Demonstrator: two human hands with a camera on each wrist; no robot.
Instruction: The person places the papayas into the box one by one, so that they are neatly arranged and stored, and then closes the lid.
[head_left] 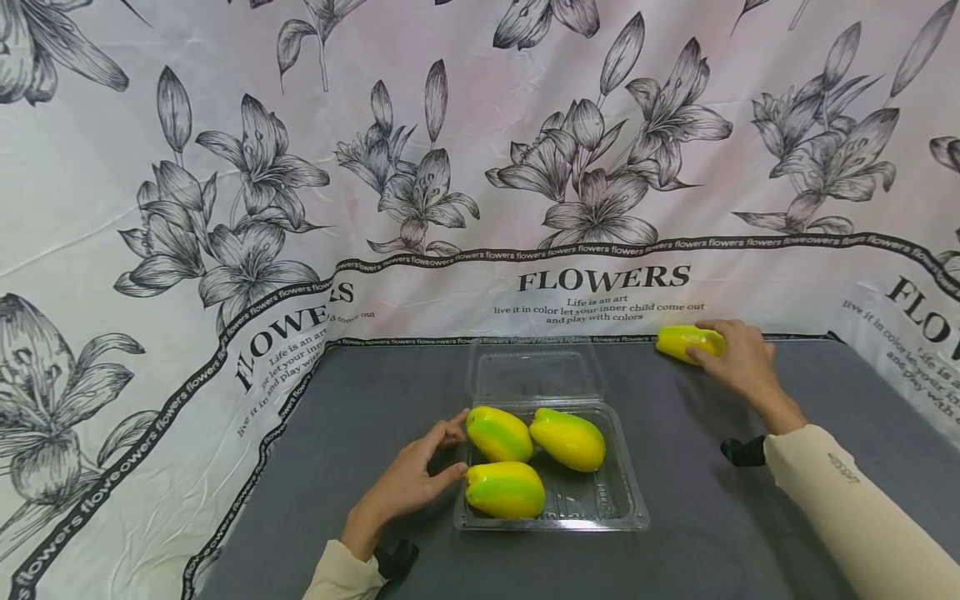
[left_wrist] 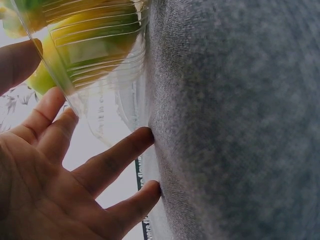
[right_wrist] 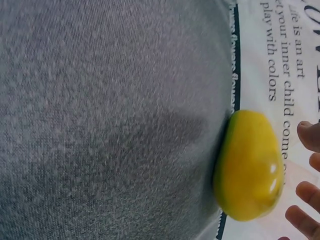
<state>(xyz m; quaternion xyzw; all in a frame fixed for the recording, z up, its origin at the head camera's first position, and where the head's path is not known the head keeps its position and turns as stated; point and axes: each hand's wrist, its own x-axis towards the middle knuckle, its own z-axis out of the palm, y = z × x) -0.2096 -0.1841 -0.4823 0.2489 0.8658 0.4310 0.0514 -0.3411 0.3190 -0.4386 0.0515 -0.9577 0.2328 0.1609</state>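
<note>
A clear plastic clamshell box [head_left: 630,500] lies with its lid folded back. Three yellow-green papayas sit in it: one at the back left [head_left: 498,435], one at the back right [head_left: 567,440] and one at the front left [head_left: 505,490]. My left hand [head_left: 412,475] touches the box's left rim, its fingers spread in the left wrist view. By the table's back edge lies another papaya [head_left: 678,342]. Over its right end reaches my right hand [head_left: 738,360]; the right wrist view shows loosely spread fingertips [right_wrist: 307,192] beside this papaya [right_wrist: 249,167], a gap between them.
A grey cloth [head_left: 697,517] covers the table. White flower-printed fabric [head_left: 420,300] rises behind it and along both sides. The open lid [head_left: 536,375] lies toward the back, between the box and the fabric.
</note>
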